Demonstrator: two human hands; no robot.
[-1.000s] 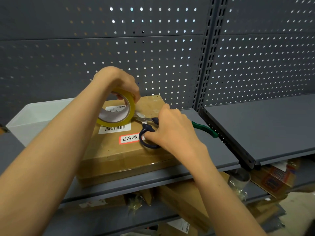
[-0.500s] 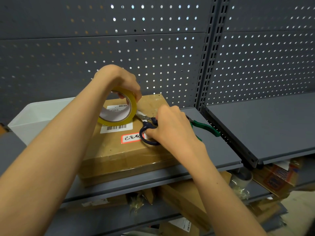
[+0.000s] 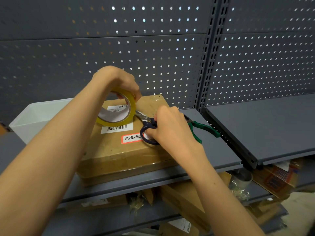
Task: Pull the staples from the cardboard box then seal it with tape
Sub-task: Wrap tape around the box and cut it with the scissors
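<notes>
I am looking down at a flat cardboard box (image 3: 119, 150) that lies on a gray metal shelf (image 3: 213, 150), pushed back near the pegboard wall (image 3: 153, 48). My left hand (image 3: 117, 80) holds a yellow tape roll (image 3: 119, 108) up on its edge over the top of the box, with the fingers curled around the ring so that grip is closed on the roll. My right hand (image 3: 170, 128) has its fingers through the dark blue loops of a pair of scissors (image 3: 146, 123), so that grip is wrapped on the scissors, and the silver blades point at the spot just beside the roll. I cannot tell if the blades are apart or together. I think the staple pulling is done and I am in the taping step, right at the part where the strip gets cut free from the roll. The box top looks shiny, as if tape lies along it already. A white barcode label (image 3: 117, 128) and a red-edged sticker (image 3: 131, 137) sit on the lid. Green-handled pliers (image 3: 202, 128) lie on the shelf just beside the box, partly behind my right hand. A white plastic bin (image 3: 34, 113) sits to the left. Next, I think the tape must be pulled tight, the blades must snip it close to the roll, and the loose end must be pressed down flat.
</notes>
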